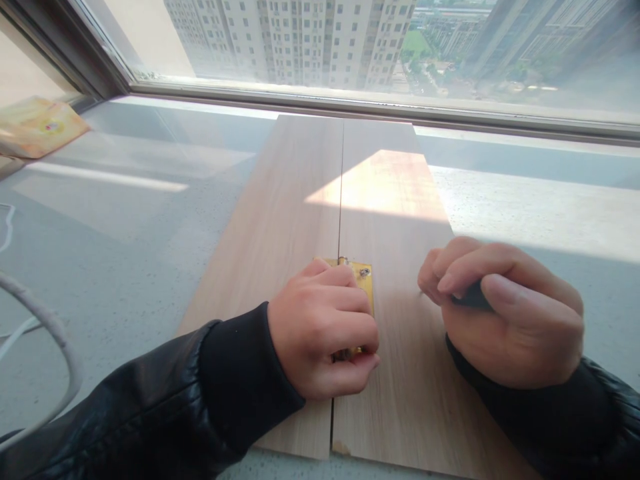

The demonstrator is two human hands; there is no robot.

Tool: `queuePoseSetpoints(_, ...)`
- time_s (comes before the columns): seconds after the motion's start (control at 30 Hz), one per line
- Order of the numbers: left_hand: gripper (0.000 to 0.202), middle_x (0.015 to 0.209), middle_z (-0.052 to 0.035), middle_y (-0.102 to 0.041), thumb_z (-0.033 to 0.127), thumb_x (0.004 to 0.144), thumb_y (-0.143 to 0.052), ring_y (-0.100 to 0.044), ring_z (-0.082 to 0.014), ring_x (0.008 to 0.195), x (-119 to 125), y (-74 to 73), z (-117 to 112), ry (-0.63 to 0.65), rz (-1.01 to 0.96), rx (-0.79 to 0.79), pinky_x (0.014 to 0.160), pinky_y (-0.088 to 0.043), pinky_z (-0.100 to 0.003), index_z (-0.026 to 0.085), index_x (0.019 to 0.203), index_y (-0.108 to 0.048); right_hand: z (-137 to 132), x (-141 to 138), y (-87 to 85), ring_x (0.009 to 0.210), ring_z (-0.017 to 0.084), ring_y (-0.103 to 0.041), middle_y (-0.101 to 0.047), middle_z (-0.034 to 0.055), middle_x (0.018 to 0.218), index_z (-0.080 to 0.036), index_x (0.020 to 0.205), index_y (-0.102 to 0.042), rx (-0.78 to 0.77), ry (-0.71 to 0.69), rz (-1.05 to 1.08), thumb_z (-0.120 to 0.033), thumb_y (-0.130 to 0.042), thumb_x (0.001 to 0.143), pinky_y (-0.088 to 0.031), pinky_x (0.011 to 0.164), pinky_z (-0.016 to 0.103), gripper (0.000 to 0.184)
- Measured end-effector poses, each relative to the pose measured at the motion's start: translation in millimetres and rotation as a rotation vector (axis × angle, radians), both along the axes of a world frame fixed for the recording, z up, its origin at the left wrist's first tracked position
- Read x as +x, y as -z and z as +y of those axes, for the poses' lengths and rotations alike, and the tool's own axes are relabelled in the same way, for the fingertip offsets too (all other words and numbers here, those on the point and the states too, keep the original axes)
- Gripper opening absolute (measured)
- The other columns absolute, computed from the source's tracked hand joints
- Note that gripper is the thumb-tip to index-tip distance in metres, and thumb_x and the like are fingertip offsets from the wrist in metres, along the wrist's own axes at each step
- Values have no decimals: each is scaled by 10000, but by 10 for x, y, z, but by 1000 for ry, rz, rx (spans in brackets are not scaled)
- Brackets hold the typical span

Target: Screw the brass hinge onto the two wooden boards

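Note:
Two pale wood-grain boards, a left board (295, 180) and a right board (400, 373), lie side by side with a narrow gap between them. A brass hinge (369, 287) spans this gap, with a screw (365, 272) in its far right corner. Over the hinge, my left hand (327, 327) is closed with curled fingers, pressing it to the boards and hiding most of it. Above the right board's edge, my right hand (510, 313) is wrapped around a black-handled screwdriver (473, 298). Most of the tool is hidden by the fingers; a thin tip shows at their left.
The boards lie on a speckled pale sill (150, 220) below a large window (310, 60). White cables (55, 333) loop at the left edge. An orange-yellow packet (43, 127) lies in the far left corner. The right board's near edge has a chipped corner.

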State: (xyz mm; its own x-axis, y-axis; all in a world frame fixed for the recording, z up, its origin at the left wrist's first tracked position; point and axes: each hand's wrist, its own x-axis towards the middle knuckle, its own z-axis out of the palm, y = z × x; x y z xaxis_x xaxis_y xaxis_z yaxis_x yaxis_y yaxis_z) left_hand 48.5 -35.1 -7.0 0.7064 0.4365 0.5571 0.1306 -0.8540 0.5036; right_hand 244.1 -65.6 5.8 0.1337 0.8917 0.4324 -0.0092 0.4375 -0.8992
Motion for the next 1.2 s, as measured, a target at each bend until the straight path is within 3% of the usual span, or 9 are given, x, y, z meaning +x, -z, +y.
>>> queuePoseSetpoints(0.13,166,671,13,-654,219,809,-675,-510,-138,691,-19,-5,12,-1,40,10,675,-353,-339,166,655,-639,80,85,-65,482,150,-446,-468,18,521,-199,670,-688,-108,-178,108,-242,-594,800,-295,445,333,166)
queuePoseSetpoints(0.4,201,662,26,-627,218,830,-667,-506,-134,707,-23,-31,10,58,92,-23,703,-357,-329,167,660,-571,119,-2,-53,451,132,-409,-432,-2,489,-203,597,-679,-126,-34,171,-310,-636,754,-218,420,335,195)
queuePoseSetpoints(0.53,210,688,16,-644,270,871,-649,-512,-138,700,-24,-18,0,9,92,8,697,-353,-330,173,690,-601,77,-40,-42,472,123,-397,-413,-11,506,-202,613,-662,-151,-10,152,-323,-614,792,-213,462,329,221)
queuePoseSetpoints(0.97,161,617,40,-597,168,762,-652,-465,-119,646,-3,-8,-10,34,53,-42,651,-338,-323,171,635,-553,97,55,113,613,206,-473,-544,43,612,-240,674,-679,13,78,-202,-488,-549,886,-295,578,383,352)
queuePoseSetpoints(1.2,104,611,31,-619,116,717,-606,-484,-124,658,7,-3,-29,18,59,-20,647,-349,-323,168,633,-573,30,36,123,615,179,-479,-525,23,623,-220,733,-658,-9,-53,-252,-477,-514,929,-304,583,370,353)
